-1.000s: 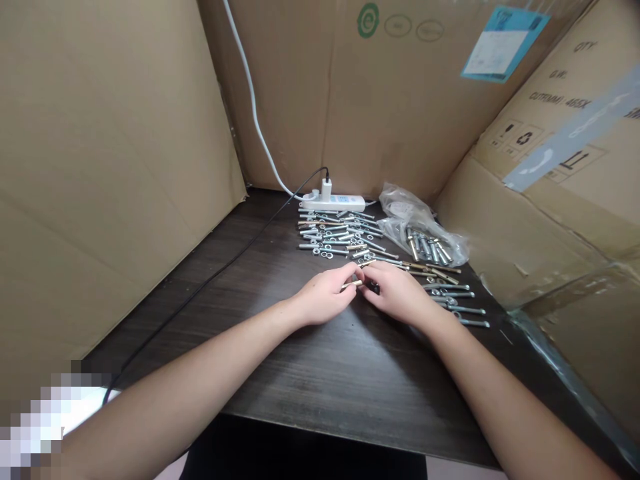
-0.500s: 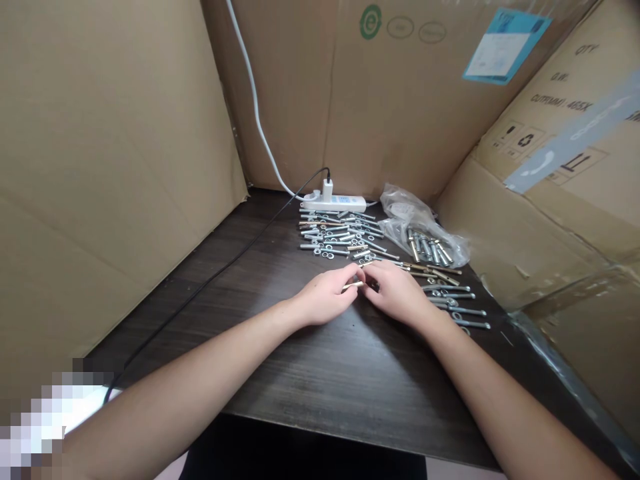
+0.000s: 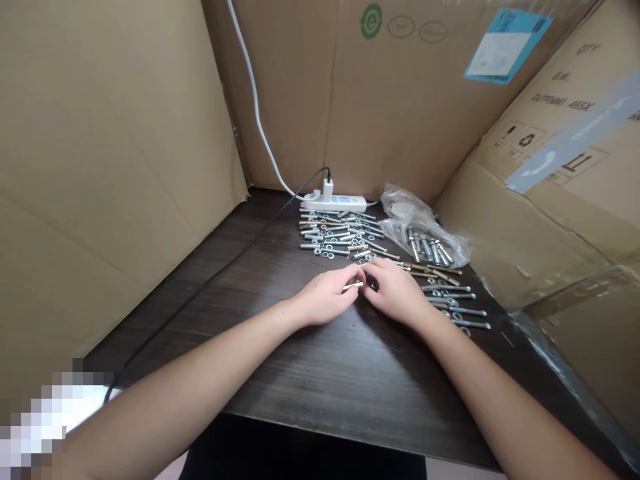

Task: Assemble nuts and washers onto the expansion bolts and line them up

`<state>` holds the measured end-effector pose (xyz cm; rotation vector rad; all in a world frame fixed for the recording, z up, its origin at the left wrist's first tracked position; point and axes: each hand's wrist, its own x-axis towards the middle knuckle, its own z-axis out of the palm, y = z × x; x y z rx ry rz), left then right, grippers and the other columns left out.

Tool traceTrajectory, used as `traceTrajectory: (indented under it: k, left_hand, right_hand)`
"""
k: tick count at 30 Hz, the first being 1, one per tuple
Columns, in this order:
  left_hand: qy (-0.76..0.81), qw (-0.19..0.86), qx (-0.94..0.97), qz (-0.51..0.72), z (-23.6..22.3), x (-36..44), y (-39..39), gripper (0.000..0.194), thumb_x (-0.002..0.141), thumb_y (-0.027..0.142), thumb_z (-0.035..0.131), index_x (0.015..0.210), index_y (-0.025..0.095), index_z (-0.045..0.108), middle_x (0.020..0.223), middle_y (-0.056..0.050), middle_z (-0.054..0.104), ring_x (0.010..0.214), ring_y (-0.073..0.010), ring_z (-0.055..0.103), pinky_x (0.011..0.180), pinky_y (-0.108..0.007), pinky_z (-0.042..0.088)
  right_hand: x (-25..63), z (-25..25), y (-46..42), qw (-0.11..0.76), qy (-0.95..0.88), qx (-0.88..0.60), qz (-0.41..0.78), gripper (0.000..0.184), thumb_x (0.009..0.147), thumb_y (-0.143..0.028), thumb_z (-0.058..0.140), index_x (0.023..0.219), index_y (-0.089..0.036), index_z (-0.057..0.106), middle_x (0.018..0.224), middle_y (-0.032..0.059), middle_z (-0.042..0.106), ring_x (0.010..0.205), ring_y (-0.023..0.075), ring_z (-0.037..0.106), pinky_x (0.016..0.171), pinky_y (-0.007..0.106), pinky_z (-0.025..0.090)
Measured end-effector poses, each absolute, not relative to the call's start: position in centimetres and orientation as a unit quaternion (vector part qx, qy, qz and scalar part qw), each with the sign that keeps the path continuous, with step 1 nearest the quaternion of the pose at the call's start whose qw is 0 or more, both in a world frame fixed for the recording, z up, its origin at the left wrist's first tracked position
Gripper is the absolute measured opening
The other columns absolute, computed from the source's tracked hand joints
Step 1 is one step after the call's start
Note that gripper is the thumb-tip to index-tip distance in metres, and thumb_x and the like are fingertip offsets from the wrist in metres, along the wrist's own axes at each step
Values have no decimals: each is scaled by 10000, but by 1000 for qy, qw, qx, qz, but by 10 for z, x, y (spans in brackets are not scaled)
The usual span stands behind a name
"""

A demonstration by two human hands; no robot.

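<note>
My left hand (image 3: 327, 295) is closed around a thin, pale gold metal sleeve (image 3: 353, 285), one end of which sticks out past the thumb. Fingertip to fingertip with it is my right hand (image 3: 395, 287), its fingers curled and pinched together. What the right fingers grip is mostly hidden; a dark bit shows under them. Just behind both hands lie rows of silver bolts, sleeves, nuts and washers (image 3: 337, 233). To the right of my right hand, more long bolts (image 3: 467, 311) with washers rest side by side, some gold ones (image 3: 435, 269) above them.
A clear plastic bag (image 3: 407, 207) with several anchor bolts (image 3: 430, 248) lies at the back right. Behind the rows sits a white power strip (image 3: 334, 203) with a charger; its black cable (image 3: 220, 270) crosses the dark table (image 3: 320, 380). Cardboard walls (image 3: 280, 87) enclose three sides.
My right fingers have shifted slightly over the pinched piece, while the left hand holds its place. The view has tilted a touch; the laid-out hardware has not moved.
</note>
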<state>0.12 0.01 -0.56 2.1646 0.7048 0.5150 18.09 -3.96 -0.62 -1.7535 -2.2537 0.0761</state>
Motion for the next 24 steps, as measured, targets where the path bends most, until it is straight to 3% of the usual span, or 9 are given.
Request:
traceTrajectory:
  k: [9,13,18,24]
  left_hand:
    - [281,396,850,203,-5,1,-1,188,854,190,411,993,215,535,826,31,586,724,-125,517,656,-235,374]
    - [280,393,852,204,-7,2,0,202,853,189,412,1005,218,543,809,31,578,720,-127,518,659,-237,381]
    - [285,392,851,203,-6,2,-1,190,852,195,415,988,214,546,831,26,591,727,-130,525,650,-236,383]
    - [292,389,848,212,-8,2,0,176,850,209,418,983,221,532,801,29,579,701,-127,508,637,-231,375]
  right_hand:
    - [182,-6,-39,153,-783,-603,26,137,808,-200,518,855,-200,646,937,53,651,905,210,555,801,312,424]
    - [183,-6,-40,176,-780,-601,11,166,805,-203,524,921,-198,644,984,63,644,946,222,543,829,329,427]
    - [183,-7,-38,164,-788,-592,30,125,820,-202,515,829,-203,640,945,60,650,919,212,542,823,326,431]
    - [186,-9,-37,156,-787,-596,24,157,836,-229,518,907,-206,657,964,59,661,922,218,553,819,340,438]
